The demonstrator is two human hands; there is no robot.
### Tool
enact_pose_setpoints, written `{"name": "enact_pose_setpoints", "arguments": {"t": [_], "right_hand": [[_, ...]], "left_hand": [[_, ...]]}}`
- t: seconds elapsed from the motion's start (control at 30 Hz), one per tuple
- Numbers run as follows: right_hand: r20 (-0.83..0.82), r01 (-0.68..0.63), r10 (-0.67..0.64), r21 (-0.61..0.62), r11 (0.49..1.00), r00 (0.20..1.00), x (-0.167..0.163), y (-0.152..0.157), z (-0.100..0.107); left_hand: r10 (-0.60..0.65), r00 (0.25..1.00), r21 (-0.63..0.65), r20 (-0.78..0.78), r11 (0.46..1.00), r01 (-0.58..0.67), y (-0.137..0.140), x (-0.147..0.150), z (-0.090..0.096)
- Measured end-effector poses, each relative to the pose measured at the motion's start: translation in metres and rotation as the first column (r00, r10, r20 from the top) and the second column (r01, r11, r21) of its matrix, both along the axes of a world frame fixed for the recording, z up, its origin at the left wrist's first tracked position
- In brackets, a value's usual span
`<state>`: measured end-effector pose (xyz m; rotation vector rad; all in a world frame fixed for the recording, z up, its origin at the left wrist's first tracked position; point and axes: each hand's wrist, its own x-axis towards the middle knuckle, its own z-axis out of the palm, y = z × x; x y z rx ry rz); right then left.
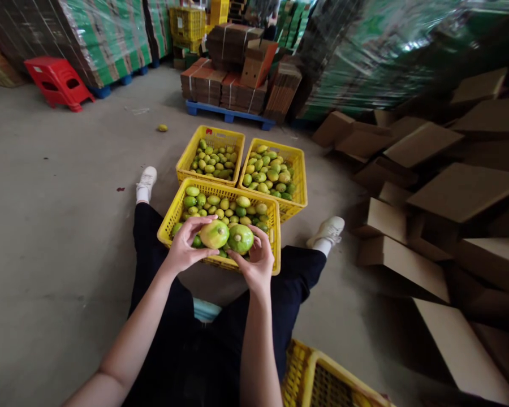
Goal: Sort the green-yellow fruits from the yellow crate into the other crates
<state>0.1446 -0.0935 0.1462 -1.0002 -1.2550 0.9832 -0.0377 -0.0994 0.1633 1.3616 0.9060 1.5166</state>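
My left hand (190, 244) is closed round a yellow-green lemon (214, 234), thumb below and fingers above. Beside it, my right hand (257, 257) grips a greener lemon (240, 239). The two fruits are side by side, above the near yellow crate (275, 234), which holds many green and yellow lemons (213, 200). Behind it stand a left yellow crate (182, 161) and a right yellow crate (299, 186), each with more lemons inside.
Open cardboard boxes (462, 192) are piled on the right. Another yellow crate (322, 373) is by my right leg. One loose lemon (162, 128) lies on the floor. A red stool (59, 82) and a blue pallet (229, 113) of flattened cartons stand farther back.
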Motion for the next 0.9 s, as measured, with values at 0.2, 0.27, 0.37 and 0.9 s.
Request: {"name": "enact_pose_setpoints", "arguments": {"t": [0.2, 0.27, 0.37, 0.9], "right_hand": [[-0.040, 0.005, -0.004, 0.003, 1.000, 0.999, -0.002, -0.001, 0.002], [-0.065, -0.002, 0.001, -0.012, 1.000, 0.998, -0.002, -0.001, 0.003], [-0.102, -0.034, 0.028, -0.055, 0.998, 0.994, 0.000, -0.002, 0.006], [-0.575, -0.294, -0.017, -0.443, 0.847, 0.818, -0.011, -0.001, 0.004]], "left_hand": [[0.038, 0.996, 0.022, 0.077, 0.999, -0.040, -0.001, 0.003, -0.003], [0.080, 0.990, -0.006, 0.115, 0.997, -0.080, 0.001, 0.003, -0.007], [0.100, 0.978, -0.143, 0.183, 0.987, -0.074, 0.003, 0.002, -0.011], [0.054, 0.930, -0.544, 0.364, 0.823, 0.165, -0.001, 0.015, -0.011]]}}
